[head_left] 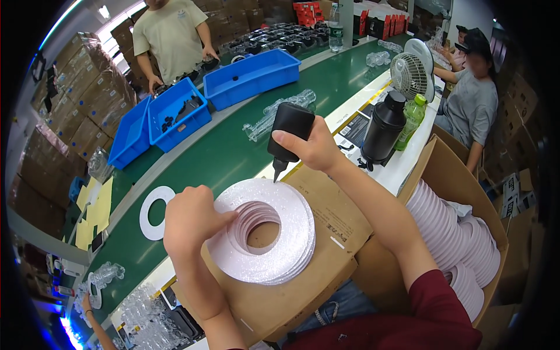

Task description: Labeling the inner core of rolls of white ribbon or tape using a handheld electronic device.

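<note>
In my right hand [319,147] is a black squeeze bottle [293,125], tipped nozzle down. Its pointed tip is at the far part of the top ring in a stack of white glittery rings [294,219]. My left hand [193,219] is at the stack's left side, fingers curled and thumb at the inner edge of the hole; the fingertips are hidden. The rings lie on a brown cardboard box [326,204] in front of me. Left of my left hand, one flat white ring [146,213] rests on the green conveyor belt [192,166].
Blue bins [251,81] line the belt's far side, where a person [169,41] stands. To the right are a black bottle [383,129], a green bottle [413,119], a fan [410,70] and an open carton [429,154] of stacked rings. Clear plastic parts [149,321] lie lower left.
</note>
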A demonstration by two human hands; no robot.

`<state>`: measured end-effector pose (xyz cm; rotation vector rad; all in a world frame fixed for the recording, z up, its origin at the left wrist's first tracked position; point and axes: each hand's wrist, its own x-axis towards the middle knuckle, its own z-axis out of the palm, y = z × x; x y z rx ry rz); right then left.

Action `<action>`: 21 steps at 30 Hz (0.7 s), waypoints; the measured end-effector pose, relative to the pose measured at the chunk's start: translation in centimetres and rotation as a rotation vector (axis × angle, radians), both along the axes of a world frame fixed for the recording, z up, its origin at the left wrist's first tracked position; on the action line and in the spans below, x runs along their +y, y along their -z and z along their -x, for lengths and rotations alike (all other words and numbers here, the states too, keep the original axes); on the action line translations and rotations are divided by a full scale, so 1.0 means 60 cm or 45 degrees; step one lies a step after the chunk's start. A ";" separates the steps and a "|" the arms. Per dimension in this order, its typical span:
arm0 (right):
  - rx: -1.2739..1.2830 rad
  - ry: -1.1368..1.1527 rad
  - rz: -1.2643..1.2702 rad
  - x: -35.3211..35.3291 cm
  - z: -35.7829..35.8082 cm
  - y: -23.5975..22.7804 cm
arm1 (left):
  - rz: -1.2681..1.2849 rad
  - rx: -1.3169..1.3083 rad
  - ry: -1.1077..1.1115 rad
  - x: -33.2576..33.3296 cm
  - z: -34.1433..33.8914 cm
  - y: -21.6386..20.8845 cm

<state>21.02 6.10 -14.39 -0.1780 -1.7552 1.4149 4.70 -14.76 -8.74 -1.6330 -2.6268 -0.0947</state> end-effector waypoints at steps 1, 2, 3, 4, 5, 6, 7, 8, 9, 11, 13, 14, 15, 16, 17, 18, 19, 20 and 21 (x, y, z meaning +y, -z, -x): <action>-0.007 0.012 -0.001 -0.002 -0.002 0.000 | -0.001 0.002 0.000 -0.001 -0.002 -0.001; -0.006 0.011 -0.001 -0.003 -0.003 -0.001 | 0.019 -0.012 -0.012 -0.002 -0.005 -0.002; 0.007 0.017 0.015 -0.006 -0.004 -0.003 | 0.039 -0.026 -0.024 -0.003 -0.007 -0.004; 0.020 0.021 0.031 -0.007 -0.004 -0.005 | 0.039 -0.024 -0.025 -0.004 -0.007 -0.003; 0.021 0.023 0.029 -0.007 -0.006 -0.007 | 0.033 -0.024 -0.017 -0.004 -0.008 -0.002; 0.024 0.017 0.029 -0.006 -0.007 -0.009 | 0.028 -0.024 -0.010 -0.004 -0.008 -0.003; 0.027 0.010 0.030 -0.006 -0.008 -0.010 | 0.027 -0.023 -0.008 -0.003 -0.010 -0.005; 0.027 0.012 0.030 -0.005 -0.008 -0.010 | 0.034 -0.017 -0.010 -0.002 -0.013 -0.009; 0.030 0.010 0.011 -0.005 -0.008 -0.010 | 0.041 -0.012 -0.013 -0.002 -0.015 -0.011; 0.034 0.007 -0.007 -0.005 -0.009 -0.010 | 0.031 -0.015 -0.015 -0.004 -0.015 -0.009; 0.004 0.002 -0.006 -0.007 -0.010 -0.011 | 0.020 -0.015 -0.022 -0.007 -0.017 -0.012; 0.003 0.003 -0.005 -0.006 -0.010 -0.010 | 0.024 -0.012 -0.033 -0.007 -0.018 -0.013; 0.020 0.005 -0.013 -0.005 -0.008 -0.009 | 0.028 -0.008 -0.045 -0.007 -0.019 -0.015; 0.037 0.006 -0.021 -0.005 -0.008 -0.008 | 0.028 -0.008 -0.044 -0.006 -0.021 -0.019; 0.036 0.007 -0.021 -0.005 -0.009 -0.007 | 0.084 0.012 -0.052 -0.004 -0.024 -0.023; 0.023 0.008 -0.007 -0.005 -0.009 -0.006 | 0.139 0.033 -0.060 -0.003 -0.026 -0.025; 0.009 0.009 0.006 -0.005 -0.010 -0.005 | 0.140 0.032 -0.059 -0.003 -0.024 -0.020; 0.010 0.008 0.007 -0.005 -0.010 -0.003 | 0.079 0.021 -0.057 -0.006 -0.021 -0.013; 0.026 0.015 -0.005 -0.004 -0.008 0.001 | 0.019 0.010 -0.055 -0.007 -0.019 -0.008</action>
